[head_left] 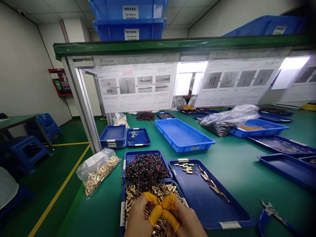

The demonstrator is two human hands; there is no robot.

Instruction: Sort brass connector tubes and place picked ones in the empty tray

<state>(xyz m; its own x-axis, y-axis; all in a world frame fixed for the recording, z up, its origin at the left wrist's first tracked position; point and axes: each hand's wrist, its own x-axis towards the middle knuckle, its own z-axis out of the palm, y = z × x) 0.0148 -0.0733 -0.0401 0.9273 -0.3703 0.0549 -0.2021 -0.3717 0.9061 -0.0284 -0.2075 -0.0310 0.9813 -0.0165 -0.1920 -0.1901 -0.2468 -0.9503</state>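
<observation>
My left hand (143,215) and my right hand (184,215) meet at the fingertips above a blue tray of small brass-coloured tubes (132,194). Yellow finger cots cover the thumbs and fingers that pinch together. Whatever lies between the fingertips is hidden or too small to name. Just beyond, dark red-and-black wire pieces (146,168) are heaped in another blue tray. To the right, a larger blue tray (204,210) bears several brass-tipped pieces (189,168) in a group and a row of others (212,184).
A plastic bag of brass tubes (101,172) lies at the left. Stacked trays (113,135) and a bright blue bin (185,133) stand farther back. Blue-handled pliers (270,210) rest at the right. Instruction sheets (135,85) hang from the frame; a co-worker's hand (186,107) shows behind.
</observation>
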